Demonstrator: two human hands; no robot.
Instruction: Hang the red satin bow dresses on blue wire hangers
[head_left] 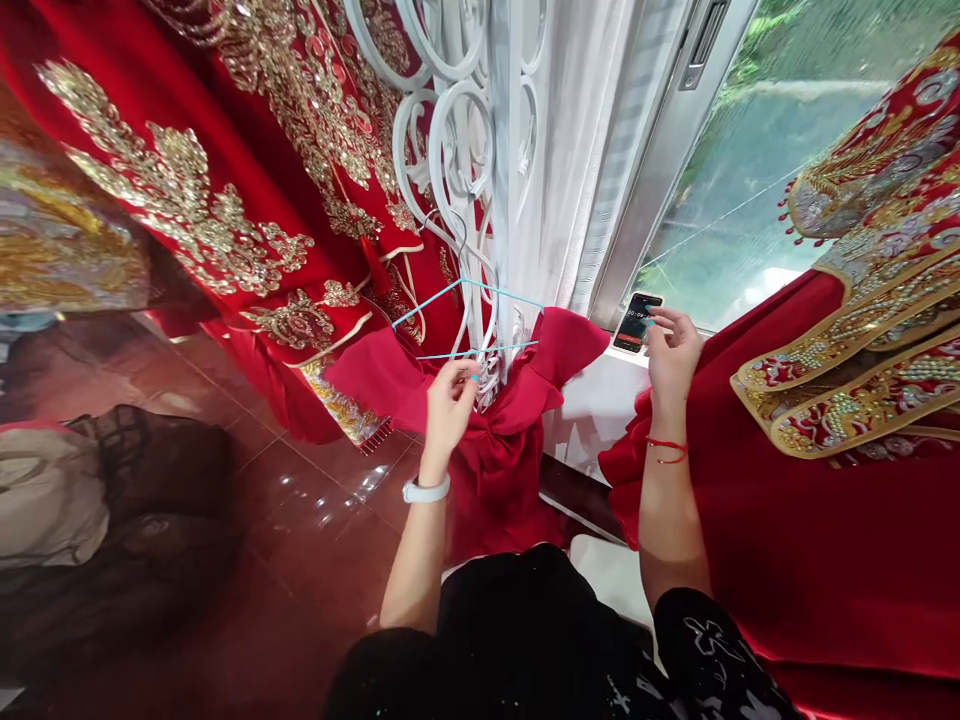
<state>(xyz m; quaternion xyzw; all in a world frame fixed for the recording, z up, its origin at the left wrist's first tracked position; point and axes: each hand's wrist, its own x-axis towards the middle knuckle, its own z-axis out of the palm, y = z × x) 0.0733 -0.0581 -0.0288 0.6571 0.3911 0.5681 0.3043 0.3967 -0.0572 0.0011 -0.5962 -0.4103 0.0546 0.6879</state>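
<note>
A crimson dress [499, 440] with ruffled shoulders hangs in front of me on a thin light-blue hanger [431, 302]. The hanger's hook is at a white scrollwork metal stand [466, 130]. My left hand [452, 395] is at the dress's neckline, just below the hanger's lower bar. Its thumb and fingers curl close together; whether anything is pinched there cannot be made out. To the right, a phone [634, 322] with a lit timer screen rests by the window. Over its screen edge is my right hand [671, 348], fingers bent and apart, not gripping the phone.
Red gowns with gold beading [210, 220] hang at the left. More red embroidered garments [862, 380] hang at the right, close to my right arm. A dark sheer bundle [157, 500] lies at lower left near the tiled floor [300, 530]. Behind the phone is a window [720, 170].
</note>
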